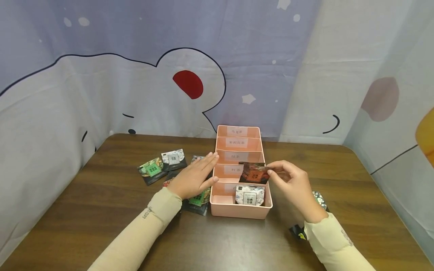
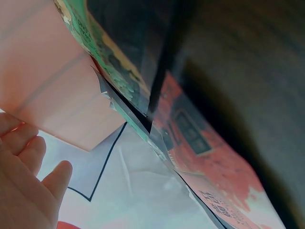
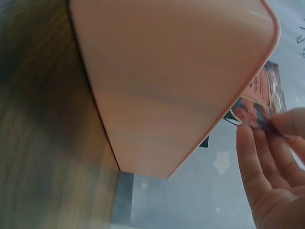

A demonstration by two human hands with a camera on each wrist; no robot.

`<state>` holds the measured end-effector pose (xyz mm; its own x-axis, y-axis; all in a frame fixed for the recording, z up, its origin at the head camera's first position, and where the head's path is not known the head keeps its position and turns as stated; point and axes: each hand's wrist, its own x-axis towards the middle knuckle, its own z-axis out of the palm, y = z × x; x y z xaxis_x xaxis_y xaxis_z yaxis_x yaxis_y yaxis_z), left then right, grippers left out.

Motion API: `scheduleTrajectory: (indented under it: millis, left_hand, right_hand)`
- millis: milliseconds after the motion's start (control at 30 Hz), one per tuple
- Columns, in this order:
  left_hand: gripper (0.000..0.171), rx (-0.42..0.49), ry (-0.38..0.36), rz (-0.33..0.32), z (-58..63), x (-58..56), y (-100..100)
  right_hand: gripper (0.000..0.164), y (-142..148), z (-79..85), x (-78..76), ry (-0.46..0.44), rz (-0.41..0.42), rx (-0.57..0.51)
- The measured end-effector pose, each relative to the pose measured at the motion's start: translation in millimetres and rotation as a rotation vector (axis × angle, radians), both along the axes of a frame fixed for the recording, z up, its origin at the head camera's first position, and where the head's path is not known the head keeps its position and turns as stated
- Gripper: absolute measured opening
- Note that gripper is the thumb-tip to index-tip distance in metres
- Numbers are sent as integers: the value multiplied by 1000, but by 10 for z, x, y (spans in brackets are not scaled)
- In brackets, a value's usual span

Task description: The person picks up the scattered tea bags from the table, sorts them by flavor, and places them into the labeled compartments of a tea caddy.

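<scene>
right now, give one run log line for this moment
right hand: pinches dark-red sachet at pink box | left hand: extended by box's left side | front compartment: white sachet | loose sachets: left of box

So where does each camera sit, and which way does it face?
Head: on the head, facing forward and down at the pink organizer; left hand, right hand and sleeves show.
Left wrist: on that wrist, facing sachets; left hand shows.
Right wrist: on that wrist, facing the organizer's outer wall; right hand shows.
Head and right wrist share the pinched sachet.
</scene>
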<state>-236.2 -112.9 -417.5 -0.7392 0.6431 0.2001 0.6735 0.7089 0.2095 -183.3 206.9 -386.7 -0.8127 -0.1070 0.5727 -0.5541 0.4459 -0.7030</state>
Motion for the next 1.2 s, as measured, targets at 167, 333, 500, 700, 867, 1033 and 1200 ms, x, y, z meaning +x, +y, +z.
scheduleTrajectory:
  millis: [167, 333, 500, 700, 867, 1033, 1200]
  left_hand:
    - [72, 5, -5, -1, 6, 0, -1]
    - [72, 3, -6, 0, 7, -3, 2]
    - [72, 1, -2, -1, -2, -13, 2]
    - [72, 6, -13, -1, 11, 0, 2]
    - [72, 3, -22, 5, 22, 10, -1]
    - [72, 2, -23, 4, 34, 17, 0]
    - [73, -1, -23, 5, 37, 16, 4]
  right_hand:
    - [26, 37, -36, 28, 152, 34, 149]
    - [29, 70, -69, 38, 268, 81, 237]
    - [28, 102, -109, 37, 293, 109, 277]
    - [24, 134, -161, 12, 298, 139, 326]
    - [27, 134, -181, -6, 324, 164, 334]
    - [24, 144, -153, -4, 329, 166, 336]
    - [25, 174, -92, 6, 321, 129, 338]
